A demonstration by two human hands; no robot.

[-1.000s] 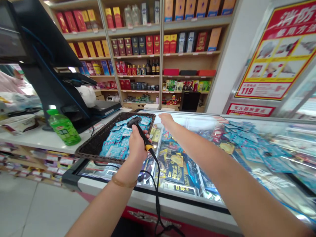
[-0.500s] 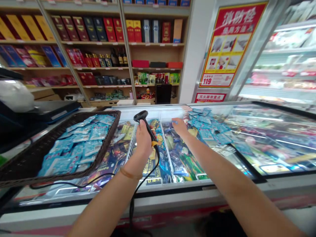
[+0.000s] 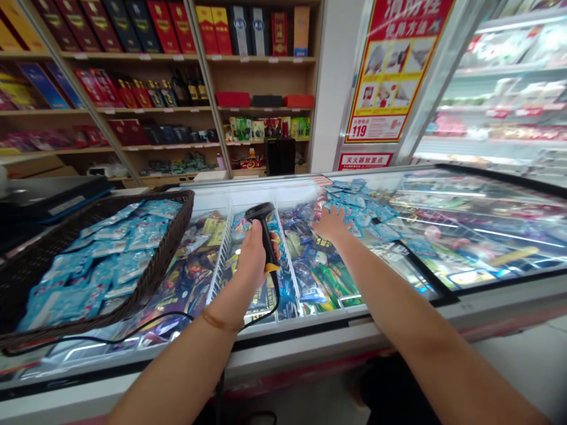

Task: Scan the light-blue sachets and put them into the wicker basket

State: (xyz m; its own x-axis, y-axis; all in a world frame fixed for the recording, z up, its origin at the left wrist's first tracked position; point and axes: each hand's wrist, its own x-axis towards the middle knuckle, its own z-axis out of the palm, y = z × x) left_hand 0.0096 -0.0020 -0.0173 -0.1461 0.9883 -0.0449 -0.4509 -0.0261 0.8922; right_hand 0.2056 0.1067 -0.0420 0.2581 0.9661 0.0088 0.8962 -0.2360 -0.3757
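My left hand (image 3: 253, 251) is wrapped round the handle of a black barcode scanner (image 3: 264, 230) with a yellow trim at its base and a cable trailing down. To the right, my right hand (image 3: 331, 223) reaches forward with its fingers spread and nothing in it. Just beyond those fingers lies a pile of light-blue packets (image 3: 361, 206) on the freezer's glass top. More light-blue packets (image 3: 119, 248) fill a dark woven basket (image 3: 170, 251) at the left.
Below both hands is a chest freezer (image 3: 319, 339) with wire dividers (image 3: 221, 254) and many wrapped packs inside. A black-framed panel (image 3: 420, 274) lies at the right. Shelves of boxes (image 3: 261, 59) and a red poster (image 3: 385, 77) stand behind. The scanner's cable (image 3: 106, 340) crosses the front left.
My right hand, fingers curled before, now has them spread near the packet pile. The scanner is still in my left hand. The whole view has shifted right and slightly down.
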